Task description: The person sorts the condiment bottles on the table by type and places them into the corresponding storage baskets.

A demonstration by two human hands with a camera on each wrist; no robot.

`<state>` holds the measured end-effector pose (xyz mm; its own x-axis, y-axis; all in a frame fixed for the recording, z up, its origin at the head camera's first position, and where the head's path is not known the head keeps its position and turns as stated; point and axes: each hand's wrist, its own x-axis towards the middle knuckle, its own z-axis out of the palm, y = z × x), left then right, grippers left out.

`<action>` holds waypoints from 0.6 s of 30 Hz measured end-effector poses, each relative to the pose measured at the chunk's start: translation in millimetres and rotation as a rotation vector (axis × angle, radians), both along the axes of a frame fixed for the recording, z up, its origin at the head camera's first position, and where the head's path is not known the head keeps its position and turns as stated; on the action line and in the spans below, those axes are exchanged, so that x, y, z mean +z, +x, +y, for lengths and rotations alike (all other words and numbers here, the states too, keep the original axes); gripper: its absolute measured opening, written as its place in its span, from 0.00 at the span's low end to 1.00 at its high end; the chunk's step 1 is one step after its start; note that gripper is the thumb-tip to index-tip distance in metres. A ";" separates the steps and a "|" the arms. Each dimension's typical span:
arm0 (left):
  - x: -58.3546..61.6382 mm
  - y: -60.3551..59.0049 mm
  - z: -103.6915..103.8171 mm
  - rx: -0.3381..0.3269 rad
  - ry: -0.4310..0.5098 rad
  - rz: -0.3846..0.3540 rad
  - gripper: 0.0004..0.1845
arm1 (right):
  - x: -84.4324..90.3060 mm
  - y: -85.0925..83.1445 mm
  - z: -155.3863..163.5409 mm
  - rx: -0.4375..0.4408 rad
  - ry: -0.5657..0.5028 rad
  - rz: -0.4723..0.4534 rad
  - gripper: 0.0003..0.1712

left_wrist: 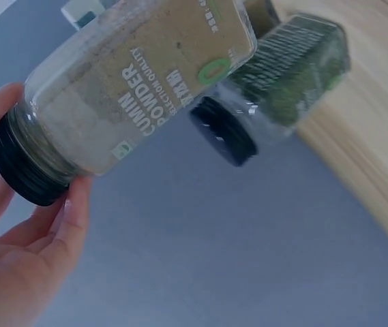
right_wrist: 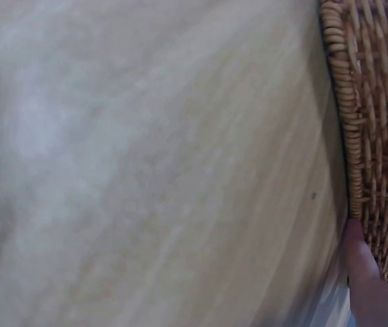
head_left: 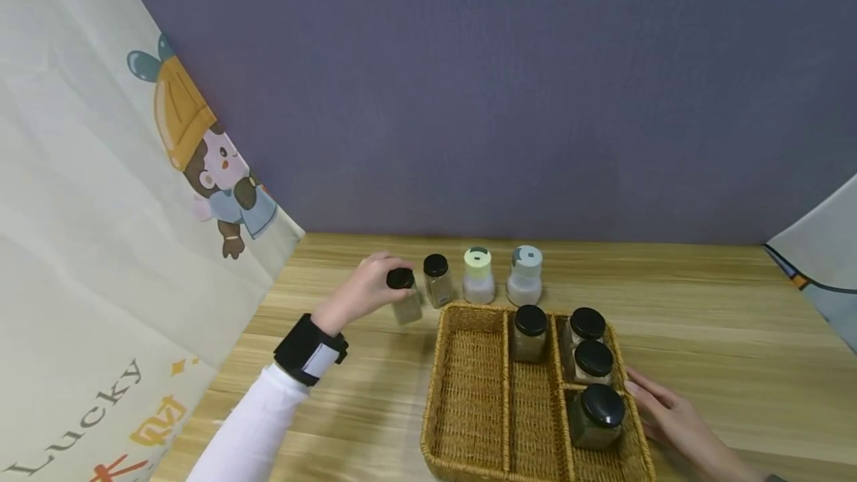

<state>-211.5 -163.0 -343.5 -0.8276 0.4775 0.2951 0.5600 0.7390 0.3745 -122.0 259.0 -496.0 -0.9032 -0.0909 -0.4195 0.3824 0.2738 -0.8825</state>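
My left hand (head_left: 364,290) grips a black-lidded cumin powder jar (head_left: 405,294) by its lid end, left of the wicker basket (head_left: 469,400). Close up in the left wrist view, the cumin powder jar (left_wrist: 132,88) lies between my fingers (left_wrist: 71,218), with a second dark-lidded spice jar (left_wrist: 275,82) just behind it. That second jar (head_left: 438,280) stands on the table beside two pale-capped shakers (head_left: 478,275) (head_left: 524,275). My right hand (head_left: 669,411) rests flat with straight fingers against the basket's right side; a fingertip (right_wrist: 364,272) touches the woven wall (right_wrist: 374,102).
Several black-lidded jars (head_left: 589,363) stand in the basket's middle and right compartments; its left compartment holds nothing. The wooden table (head_left: 723,333) meets a purple back wall (head_left: 509,95). A printed cloth (head_left: 100,207) hangs at the left, another cloth (head_left: 823,274) at the right.
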 end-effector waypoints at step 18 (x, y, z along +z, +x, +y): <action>19.5 11.2 43.6 -0.110 -0.078 -0.019 0.20 | -0.7 0.2 0.6 0.016 0.000 0.019 0.43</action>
<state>-200.3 -119.3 -324.0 -0.7742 0.5863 0.2384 0.6324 0.7010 0.3296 -121.8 259.6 -496.7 -0.9093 -0.1058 -0.4024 0.3612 0.2795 -0.8896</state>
